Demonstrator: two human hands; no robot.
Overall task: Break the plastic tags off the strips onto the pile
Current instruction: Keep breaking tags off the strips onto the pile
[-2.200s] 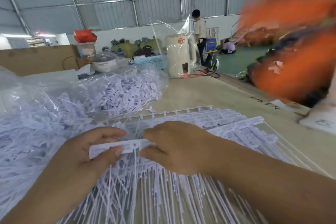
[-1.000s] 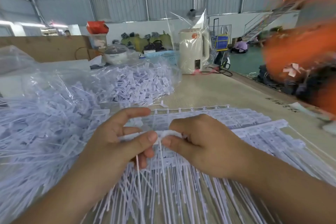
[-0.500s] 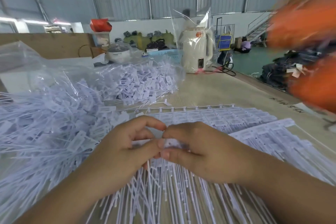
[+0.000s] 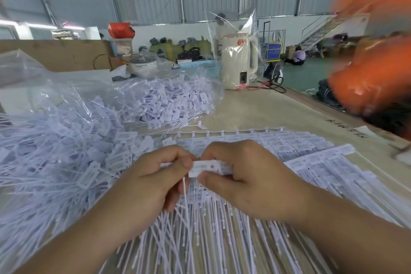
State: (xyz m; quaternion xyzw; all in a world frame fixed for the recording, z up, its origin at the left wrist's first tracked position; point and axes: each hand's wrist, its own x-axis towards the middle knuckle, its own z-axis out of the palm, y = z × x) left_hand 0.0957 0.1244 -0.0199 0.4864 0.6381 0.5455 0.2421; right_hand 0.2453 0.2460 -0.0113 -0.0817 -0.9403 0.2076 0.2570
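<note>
Both hands meet at the middle of the table over a layer of white plastic tag strips (image 4: 295, 147). My left hand (image 4: 153, 182) pinches the left end of a white strip of tags (image 4: 206, 168) between thumb and fingers. My right hand (image 4: 244, 178) grips the same strip from the right, thumb under it. Thin white tails hang down from the strip between the hands. A large pile of loose white tags (image 4: 55, 151) spreads over the table to the left.
A clear plastic bag of loose tags (image 4: 173, 100) lies behind the pile. A cream kettle in clear wrap (image 4: 238, 62) stands at the back. Blurred orange cloth (image 4: 373, 69) fills the right edge. A cardboard wall (image 4: 55, 53) is at the far left.
The hands slid together along the strip, from spread apart to touching. The strip now sticks out between my fingertips, and the view shifted slightly.
</note>
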